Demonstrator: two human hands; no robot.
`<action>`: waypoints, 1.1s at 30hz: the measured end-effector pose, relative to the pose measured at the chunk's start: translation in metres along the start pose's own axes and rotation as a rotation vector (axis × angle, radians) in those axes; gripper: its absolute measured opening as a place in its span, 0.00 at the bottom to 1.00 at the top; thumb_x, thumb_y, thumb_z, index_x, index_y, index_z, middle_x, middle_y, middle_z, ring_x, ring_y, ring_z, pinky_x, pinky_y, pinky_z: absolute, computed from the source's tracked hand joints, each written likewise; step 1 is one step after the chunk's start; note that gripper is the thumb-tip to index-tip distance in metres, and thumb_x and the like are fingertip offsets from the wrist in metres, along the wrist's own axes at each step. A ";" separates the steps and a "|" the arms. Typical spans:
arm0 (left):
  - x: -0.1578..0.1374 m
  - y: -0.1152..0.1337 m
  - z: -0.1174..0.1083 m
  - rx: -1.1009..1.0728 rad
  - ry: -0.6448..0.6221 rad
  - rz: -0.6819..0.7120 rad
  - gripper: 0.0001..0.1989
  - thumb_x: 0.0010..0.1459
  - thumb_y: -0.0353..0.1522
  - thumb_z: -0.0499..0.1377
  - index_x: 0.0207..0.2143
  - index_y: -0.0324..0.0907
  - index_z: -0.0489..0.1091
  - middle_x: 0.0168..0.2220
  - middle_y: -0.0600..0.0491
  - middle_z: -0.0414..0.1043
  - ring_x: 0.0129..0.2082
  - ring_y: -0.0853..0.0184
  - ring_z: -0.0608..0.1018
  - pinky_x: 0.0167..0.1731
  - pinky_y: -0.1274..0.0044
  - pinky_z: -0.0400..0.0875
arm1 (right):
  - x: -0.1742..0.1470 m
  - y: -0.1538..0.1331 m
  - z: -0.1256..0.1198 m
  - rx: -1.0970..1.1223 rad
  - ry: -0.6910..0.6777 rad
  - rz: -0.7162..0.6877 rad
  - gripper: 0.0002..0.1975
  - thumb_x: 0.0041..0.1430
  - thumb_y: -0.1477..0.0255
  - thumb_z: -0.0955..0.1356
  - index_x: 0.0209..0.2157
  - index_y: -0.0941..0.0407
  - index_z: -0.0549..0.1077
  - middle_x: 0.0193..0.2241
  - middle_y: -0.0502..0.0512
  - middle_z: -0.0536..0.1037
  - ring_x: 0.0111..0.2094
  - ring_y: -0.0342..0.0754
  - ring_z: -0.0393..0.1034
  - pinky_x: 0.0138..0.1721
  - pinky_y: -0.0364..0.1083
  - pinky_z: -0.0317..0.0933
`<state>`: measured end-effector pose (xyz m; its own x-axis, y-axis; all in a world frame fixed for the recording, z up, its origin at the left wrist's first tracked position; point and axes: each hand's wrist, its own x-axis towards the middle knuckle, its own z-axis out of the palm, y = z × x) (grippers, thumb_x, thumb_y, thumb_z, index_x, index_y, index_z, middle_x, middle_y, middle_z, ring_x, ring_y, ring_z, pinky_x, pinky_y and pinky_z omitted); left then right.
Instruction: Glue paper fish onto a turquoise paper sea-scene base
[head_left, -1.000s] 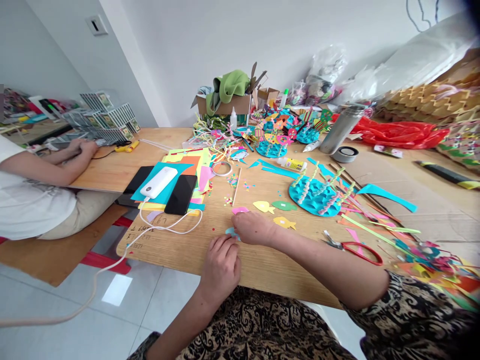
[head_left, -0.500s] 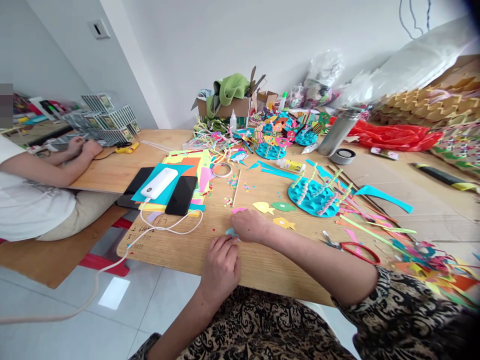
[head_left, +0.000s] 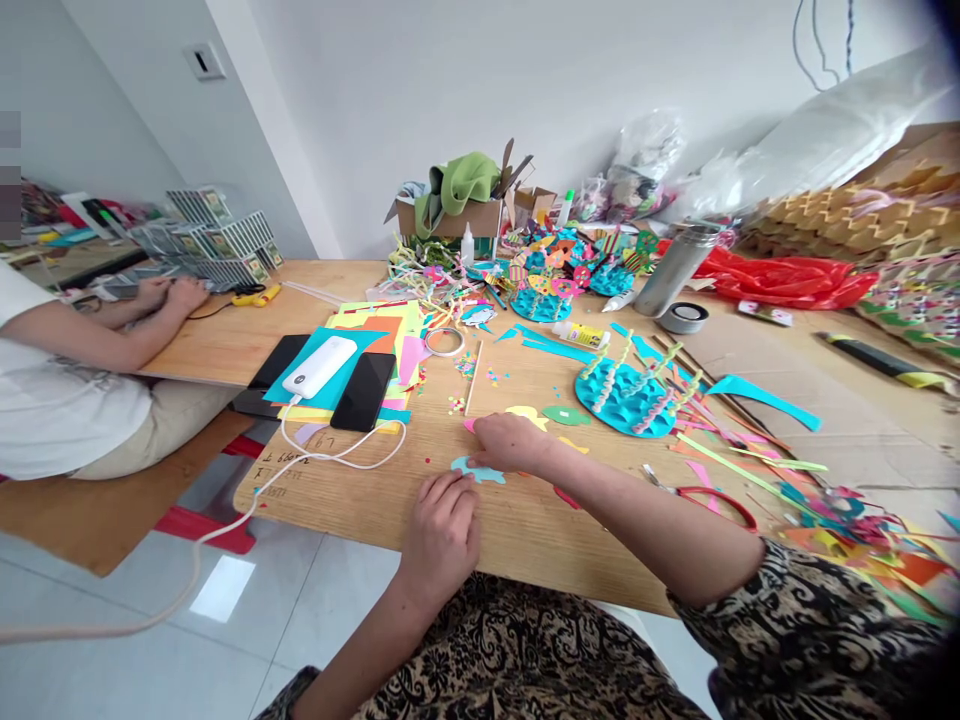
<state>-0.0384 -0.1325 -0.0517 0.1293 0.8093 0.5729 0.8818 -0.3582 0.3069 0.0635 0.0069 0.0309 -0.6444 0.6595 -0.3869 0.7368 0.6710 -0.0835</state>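
A light blue paper fish [head_left: 487, 472] lies flat near the table's front edge. My left hand [head_left: 442, 515] has its fingers bent together on the left end of that cutout, pressing it to the wood. Just above it, my right hand [head_left: 510, 443] is closed with the fingertips pointing down and left; whatever they may hold is too small to make out. A pink paper cutout [head_left: 469, 425] peeks out beside the right knuckles. Beyond that hand lie a yellow paper fish [head_left: 529, 415], partly covered, and a green paper fish [head_left: 567, 414]. The right forearm partly hides a red piece [head_left: 568, 497].
A wooden stick [head_left: 473, 380] and small confetti dots lie ahead. Scissors [head_left: 712, 498] and paper scraps are on the right, behind them a blue base [head_left: 626, 398] with twisted stems. Phone [head_left: 362, 390] and power bank [head_left: 320, 367] sit left on papers. Another person's hands [head_left: 172, 292] are far left.
My right hand has shifted slightly right and uncovered more of the light blue fish, while now covering part of the yellow one. My left hand stays in place.
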 end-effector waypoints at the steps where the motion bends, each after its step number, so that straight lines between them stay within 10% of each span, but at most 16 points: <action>1: 0.000 0.000 0.000 -0.002 0.000 -0.002 0.14 0.51 0.19 0.51 0.36 0.38 0.72 0.42 0.47 0.78 0.46 0.59 0.76 0.49 0.64 0.69 | -0.001 0.002 0.000 0.018 0.004 -0.005 0.22 0.55 0.60 0.70 0.46 0.60 0.75 0.43 0.67 0.79 0.46 0.57 0.74 0.41 0.47 0.65; 24: 0.004 -0.004 -0.004 -0.063 0.069 -0.118 0.16 0.53 0.18 0.50 0.39 0.42 0.69 0.44 0.48 0.75 0.46 0.62 0.75 0.47 0.67 0.71 | -0.043 -0.010 0.067 0.138 0.378 0.035 0.09 0.63 0.80 0.60 0.40 0.60 0.71 0.42 0.62 0.72 0.44 0.54 0.63 0.44 0.49 0.55; 33: 0.026 -0.018 -0.004 0.128 -0.134 -0.354 0.07 0.54 0.30 0.62 0.36 0.41 0.68 0.38 0.49 0.68 0.43 0.57 0.69 0.45 0.62 0.68 | -0.046 -0.013 0.074 0.067 0.436 0.057 0.08 0.63 0.78 0.61 0.40 0.58 0.71 0.41 0.60 0.72 0.43 0.55 0.62 0.39 0.50 0.52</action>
<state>-0.0528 -0.1066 -0.0392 -0.1422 0.9290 0.3416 0.9309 0.0082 0.3652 0.0984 -0.0574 -0.0188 -0.6175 0.7860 0.0294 0.7763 0.6150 -0.1381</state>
